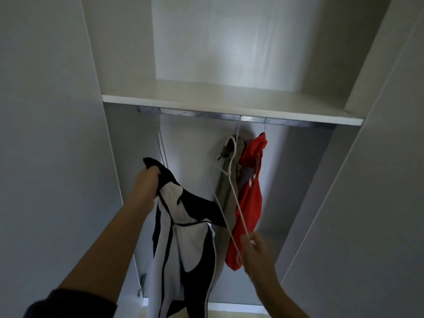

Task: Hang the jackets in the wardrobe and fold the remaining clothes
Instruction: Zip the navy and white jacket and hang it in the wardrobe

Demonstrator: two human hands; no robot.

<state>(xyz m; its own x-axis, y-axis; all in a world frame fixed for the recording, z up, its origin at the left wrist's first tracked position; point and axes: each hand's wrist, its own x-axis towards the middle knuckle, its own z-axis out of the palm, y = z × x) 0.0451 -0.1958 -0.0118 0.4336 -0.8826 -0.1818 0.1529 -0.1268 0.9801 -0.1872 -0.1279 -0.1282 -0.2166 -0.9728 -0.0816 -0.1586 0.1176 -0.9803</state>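
left hand [148, 180] grips black-and-white jacket [183, 244] collar | right hand [259, 251] pinches white hanger [234, 196] | red jacket [251, 203] hangs on rail [195, 113]

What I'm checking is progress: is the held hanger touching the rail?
Apart. Head view: the hanger, in the right hand, ends clearly below the rail.

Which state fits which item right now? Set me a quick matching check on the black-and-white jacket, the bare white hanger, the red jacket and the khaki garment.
Items
1. black-and-white jacket
2. white hanger
3. red jacket
4. khaki garment

States
A. hangs from the rail, furthest right
B. bare, held by the right hand
C. gripped at the top by the left hand
D. hangs from the rail, just left of the red one

Pairs: 1-C, 2-B, 3-A, 4-D
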